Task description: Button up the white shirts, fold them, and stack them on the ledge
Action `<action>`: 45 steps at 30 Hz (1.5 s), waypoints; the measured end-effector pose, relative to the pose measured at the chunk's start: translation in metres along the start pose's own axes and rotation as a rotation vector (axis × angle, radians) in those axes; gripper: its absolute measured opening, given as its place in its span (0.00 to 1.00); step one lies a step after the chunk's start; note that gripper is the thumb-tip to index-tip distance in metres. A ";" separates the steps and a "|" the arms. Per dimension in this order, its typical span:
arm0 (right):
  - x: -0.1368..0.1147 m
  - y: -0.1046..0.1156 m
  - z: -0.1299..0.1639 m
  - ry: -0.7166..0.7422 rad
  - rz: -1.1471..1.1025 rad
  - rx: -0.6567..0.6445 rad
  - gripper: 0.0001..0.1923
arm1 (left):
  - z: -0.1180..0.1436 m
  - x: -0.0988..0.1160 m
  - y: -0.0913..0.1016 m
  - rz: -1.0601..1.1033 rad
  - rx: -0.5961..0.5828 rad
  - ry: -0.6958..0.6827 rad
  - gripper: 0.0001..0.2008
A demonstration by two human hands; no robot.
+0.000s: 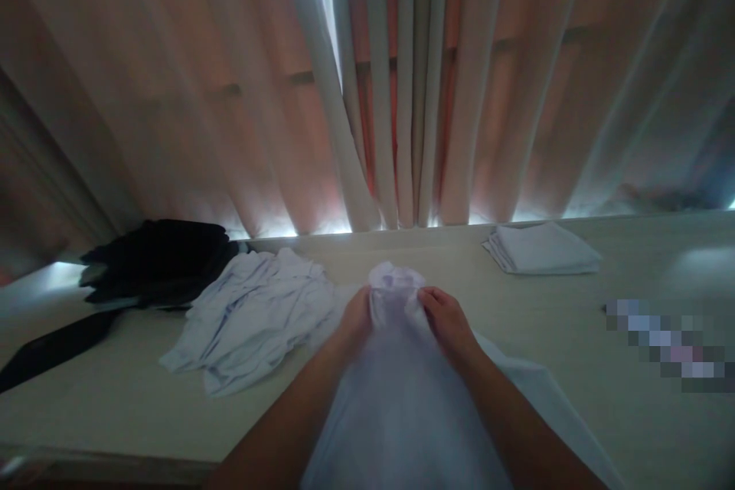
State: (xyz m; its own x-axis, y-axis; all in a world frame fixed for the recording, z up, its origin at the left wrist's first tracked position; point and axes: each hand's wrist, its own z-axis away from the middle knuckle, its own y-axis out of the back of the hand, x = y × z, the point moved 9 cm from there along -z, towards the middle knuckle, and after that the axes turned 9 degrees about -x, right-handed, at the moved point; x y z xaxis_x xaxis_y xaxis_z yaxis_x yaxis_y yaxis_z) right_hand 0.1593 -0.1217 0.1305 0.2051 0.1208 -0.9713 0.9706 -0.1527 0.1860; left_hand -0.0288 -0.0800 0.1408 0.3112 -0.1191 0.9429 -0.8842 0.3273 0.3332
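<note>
A white shirt (410,398) hangs between my hands, its collar end up and its body spreading down toward me. My left hand (357,314) grips the left side of the gathered collar. On the opposite side, my right hand (446,315) pinches the cloth between thumb and fingers. Part of the white fabric trails to the right under my right forearm. Just left of my left hand lies a crumpled heap of white clothes (258,321) on the pale surface (551,321).
Dark folded clothes (161,260) are stacked at the back left, with a long black strip (57,348) in front. A folded white cloth (543,249) rests at the back right. Curtains (402,92) hang behind the surface. A blurred-out item (666,341) lies at right.
</note>
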 end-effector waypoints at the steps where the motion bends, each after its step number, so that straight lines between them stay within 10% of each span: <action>1: 0.004 -0.005 0.013 -0.014 -0.054 0.000 0.22 | 0.009 -0.006 -0.005 0.046 -0.004 0.004 0.11; 10: 0.052 -0.037 0.056 -0.116 -0.296 0.023 0.16 | 0.030 -0.068 -0.038 0.242 0.048 0.009 0.09; 45: 0.049 -0.035 0.066 -0.198 -0.157 0.032 0.10 | 0.064 -0.050 -0.036 0.061 0.039 -0.077 0.08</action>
State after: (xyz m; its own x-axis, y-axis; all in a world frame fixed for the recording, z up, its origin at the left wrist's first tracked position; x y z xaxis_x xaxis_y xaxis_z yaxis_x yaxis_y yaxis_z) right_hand 0.1272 -0.1755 0.0670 0.0204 -0.0488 -0.9986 0.9836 -0.1782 0.0288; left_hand -0.0347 -0.1459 0.0810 0.2304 -0.1723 0.9577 -0.9140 0.2994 0.2737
